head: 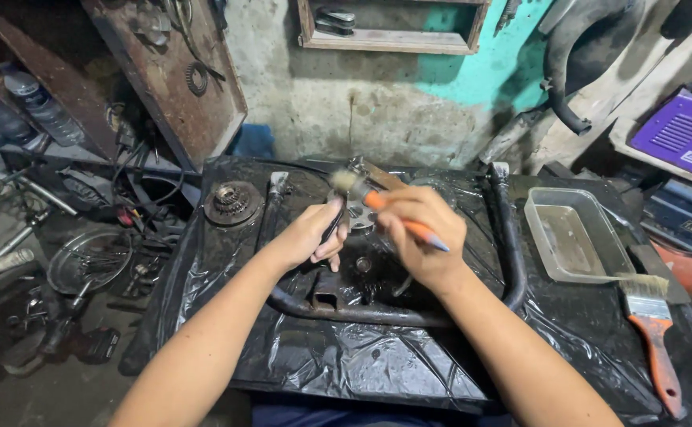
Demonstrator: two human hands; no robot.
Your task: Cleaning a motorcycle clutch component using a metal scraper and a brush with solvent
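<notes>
Head view, looking down on a bench wrapped in black plastic (pixel 346 356). Right hand (pixel 417 241) is closed around an orange-handled brush (pixel 385 207), bristles pointing to about 10 o'clock and resting on a small round metal part (pixel 359 215). Left hand (pixel 310 233) is curled shut on that part from the 9 o'clock side, pinching it along with what looks like a thin dark rod; can't really tell what that is. The part sits dead center of the bench, just above a bent black tube frame (pixel 512 253) that loops around the hands.

At 10 o'clock from the hands there's a rusty sprocket (pixel 233 202). At 3 o'clock sits a steel tray (pixel 575 233), and at 4 o'clock a wider brush (pixel 653 332) with an orange handle lies flat near the edge. Floor at 9 o'clock is littered with spokes, a rim and loose bits (pixel 85 261).

What I'd worry about: the plastic looks wet and greasy, so the part could squirt out of that pinch if the brush pushes too hard, and it'd roll under the frame or off into the floor junk. The wide brush is also close enough to the edge for an elbow to knock it off.
</notes>
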